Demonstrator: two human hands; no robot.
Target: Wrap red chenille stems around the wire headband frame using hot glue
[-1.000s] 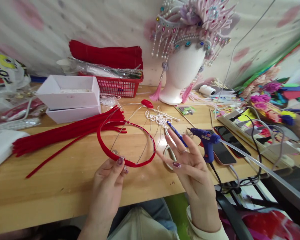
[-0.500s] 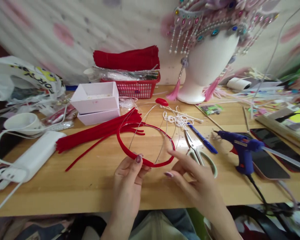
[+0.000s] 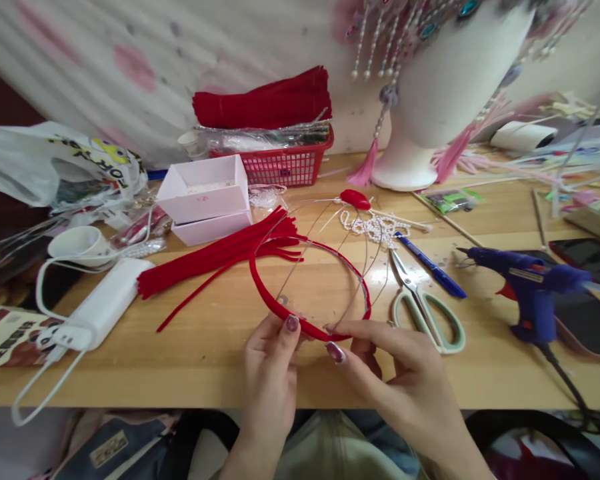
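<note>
A red-wrapped wire ring (image 3: 261, 290) is held up over the table, with thin bare wires arching from it to a red oval tip (image 3: 356, 199). My left hand (image 3: 273, 370) grips its near edge between thumb and fingers. On the same edge, a little to the right, my right hand (image 3: 405, 373) has thumb and index finger closing around the red band. Grey wire shows along the ring's right inner side. Behind the ring lies a bundle of red fuzzy stems (image 3: 205, 260), with one loose stem beside it.
To the right lie scissors (image 3: 425, 313), a blue pen (image 3: 433, 267) and a blue glue gun (image 3: 530, 273). Further back are white bead strings (image 3: 375, 227), white boxes (image 3: 205, 193), a red basket (image 3: 285, 167) and a white mannequin head (image 3: 445, 87). A white power strip (image 3: 110, 303) lies left.
My right hand has come in from beside the ring, its thumb and index finger now at the near edge. My left hand keeps its grip. The view has shifted left and down.
</note>
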